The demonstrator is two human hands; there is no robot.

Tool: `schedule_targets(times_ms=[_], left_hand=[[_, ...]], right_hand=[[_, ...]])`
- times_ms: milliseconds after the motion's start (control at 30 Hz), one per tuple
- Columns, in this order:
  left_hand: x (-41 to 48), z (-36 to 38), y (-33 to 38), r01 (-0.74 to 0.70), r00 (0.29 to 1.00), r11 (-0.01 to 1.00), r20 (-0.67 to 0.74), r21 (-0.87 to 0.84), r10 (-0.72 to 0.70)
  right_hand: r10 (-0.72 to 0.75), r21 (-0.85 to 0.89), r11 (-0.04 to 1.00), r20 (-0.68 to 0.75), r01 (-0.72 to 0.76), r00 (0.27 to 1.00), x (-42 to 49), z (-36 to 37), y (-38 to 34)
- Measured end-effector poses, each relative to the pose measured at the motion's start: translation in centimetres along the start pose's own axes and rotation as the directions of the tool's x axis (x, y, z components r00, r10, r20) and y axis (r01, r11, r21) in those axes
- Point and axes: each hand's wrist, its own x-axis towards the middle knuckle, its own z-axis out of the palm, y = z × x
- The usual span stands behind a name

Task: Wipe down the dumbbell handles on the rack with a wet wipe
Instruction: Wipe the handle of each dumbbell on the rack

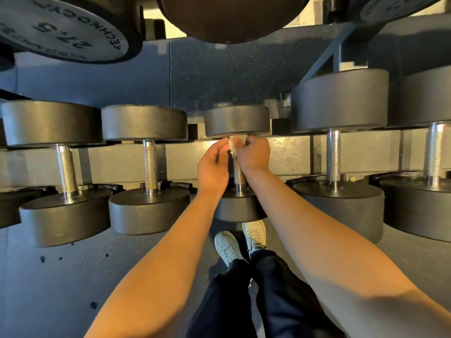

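Your right hand (pixel 253 154) gripped wet wipe (pixel 233 145) at top of middle dumbbell handle (pixel 239 173); your left hand (pixel 211 167) pinched wipe's edge.

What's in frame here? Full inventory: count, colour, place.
lower-row dumbbells: five in view, black heads with steel handles, side by side on the lower tier
middle dumbbell: one, the smallest of the five, centre
upper-row dumbbells: three black heads, partly in view along the top edge; the left one is marked 27.5
rack: one, dark grey, carrying both rows
wet wipe: one, white, at the far end of the middle dumbbell's handle
floor: dark, speckled, below the rack
shoes: two, off-white, bottom centre
trousers: dark navy, bottom centre
left hand: pinches the wipe
right hand: grips the wipe
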Motion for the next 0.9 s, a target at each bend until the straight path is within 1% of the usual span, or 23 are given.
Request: schedule_targets(times_ms=[67,167,233,333,400,467,533,600,667,767,833,900], left_hand=[[-0.6,-0.3,-0.6,0.019,1.000,0.999,0.001,0.047,-0.019],[-2.4,0.1,-1.8,0.113,0.992,0.989,0.046,0.097,-0.118],[-3.6,0.4,-2.6,0.156,0.985,0.981,0.055,0.113,-0.163],[-4.7,0.6,-2.8,0.202,0.978,0.975,0.027,0.095,-0.206],[-4.8,0.6,-2.7,0.227,0.973,0.967,0.020,0.115,-0.231],[-4.6,0.6,-2.5,0.245,0.968,0.961,0.012,0.130,-0.249],[-4.1,0.6,-1.9,0.255,0.967,0.960,-0.007,0.118,-0.256],[-3.6,1.0,-1.0,0.234,0.972,0.968,-0.029,0.088,-0.232],[-3.5,1.7,-0.3,0.220,0.975,0.971,-0.043,0.090,-0.217],[-3.8,2.5,-0.4,0.204,0.979,0.948,-0.068,0.246,-0.193],[-3.9,2.6,-0.5,0.198,0.980,0.932,-0.083,0.304,-0.181],[-3.8,2.6,-0.7,0.182,0.983,0.937,-0.087,0.298,-0.163]], right_hand=[[-0.021,-0.060,0.998,0.035,0.024,0.999,0.3,-0.1,0.2],[-0.054,-0.139,0.988,0.114,0.069,0.992,-0.2,-1.5,1.0],[-0.029,-0.145,0.988,0.172,0.055,0.985,-0.8,-2.3,2.0],[0.021,-0.173,0.985,0.234,0.021,0.972,-1.8,-3.2,3.4],[0.085,-0.176,0.984,0.287,-0.035,0.954,-2.1,-3.7,3.7],[0.163,-0.115,0.984,0.280,-0.135,0.946,-2.2,-4.3,3.5],[0.170,-0.013,0.985,0.167,-0.171,0.971,-1.7,-4.5,2.9],[0.195,0.146,0.968,0.081,-0.205,0.977,-0.9,-4.3,2.0],[0.233,0.248,0.936,0.091,-0.248,0.968,-0.2,-3.7,0.9],[0.285,0.375,0.864,0.183,-0.335,0.941,0.1,-3.1,-0.5],[0.310,0.416,0.831,0.205,-0.369,0.928,0.1,-2.7,-0.9],[0.325,0.444,0.813,0.191,-0.377,0.926,-0.1,-2.0,-0.7]])
